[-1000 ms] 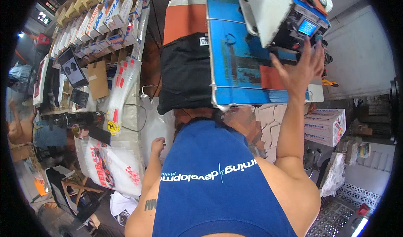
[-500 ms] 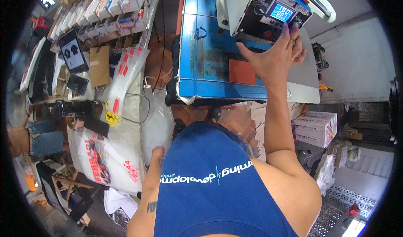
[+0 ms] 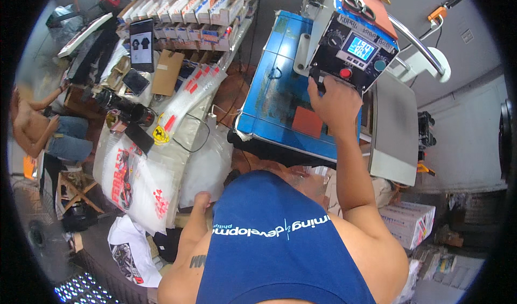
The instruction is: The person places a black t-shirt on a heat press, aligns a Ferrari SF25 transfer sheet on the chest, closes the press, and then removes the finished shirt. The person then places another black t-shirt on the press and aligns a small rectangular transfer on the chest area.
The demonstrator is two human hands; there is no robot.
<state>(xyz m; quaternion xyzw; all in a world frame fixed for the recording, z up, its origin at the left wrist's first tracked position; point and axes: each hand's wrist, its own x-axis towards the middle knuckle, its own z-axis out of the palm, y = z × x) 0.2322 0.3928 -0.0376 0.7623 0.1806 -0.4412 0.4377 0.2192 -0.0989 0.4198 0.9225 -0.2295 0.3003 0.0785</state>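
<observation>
In front of me to the right stands a heat press with a blue top point(image 3: 269, 102) and a control box point(image 3: 336, 37). The box carries a lit display point(image 3: 359, 49), knobs and a red button point(image 3: 346, 73). Just below its panel, my right hand point(image 3: 340, 103) is closed with curled fingers around a black handle point(image 3: 318, 76), mostly hidden by the hand. A flat orange-red square point(image 3: 307, 122) lies on the blue top near the wrist. Low beside my body, my left hand point(image 3: 202, 200) is near a clear plastic sheet point(image 3: 202, 169); its fingers are hard to make out.
Scissors point(image 3: 359, 6) lie on the control box. The left table holds printed film point(image 3: 145, 180), a phone point(image 3: 136, 82), a tablet point(image 3: 142, 50) and rows of cardboard bins point(image 3: 199, 10). Another person point(image 3: 37, 121) sits far left. A carton point(image 3: 409, 223) stands at the right.
My right hand has left the panel beside the display and moved down to the black handle, its fingers now curled. The view has shifted, showing more of the left side and the other person.
</observation>
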